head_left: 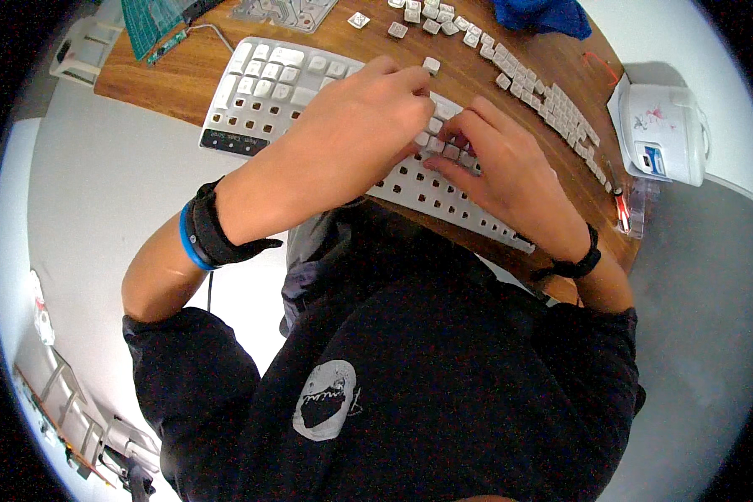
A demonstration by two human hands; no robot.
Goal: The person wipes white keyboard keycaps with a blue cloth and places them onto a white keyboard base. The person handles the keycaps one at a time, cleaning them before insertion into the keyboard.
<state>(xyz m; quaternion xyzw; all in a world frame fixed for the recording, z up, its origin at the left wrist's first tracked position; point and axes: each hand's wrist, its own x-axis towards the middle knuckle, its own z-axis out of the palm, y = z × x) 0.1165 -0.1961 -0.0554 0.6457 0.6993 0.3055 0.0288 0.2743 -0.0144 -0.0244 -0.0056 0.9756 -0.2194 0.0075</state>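
Observation:
A white keyboard (pixel 309 98) lies at the near edge of the wooden table, partly fitted with pale keycaps (pixel 263 88) and with bare switch positions along its near rows. My left hand (pixel 368 109) reaches over its middle with fingers curled and closed; the fingertips and anything in them are hidden. Beside it, my right hand (pixel 510 155) touches the keyboard, its thumb and index finger bent and apart around seated keycaps (pixel 450 151). One loose keycap (pixel 431 65) lies just beyond my left fingers.
Many loose keycaps (pixel 552 109) curve in rows across the table (pixel 477 71). A white box-shaped container (pixel 665 134) stands at the right, near a red-handled tool (pixel 621 209). Blue cloth (pixel 548 15), a green mat (pixel 151 29) and a grey patterned plate (pixel 284 12) lie at the back.

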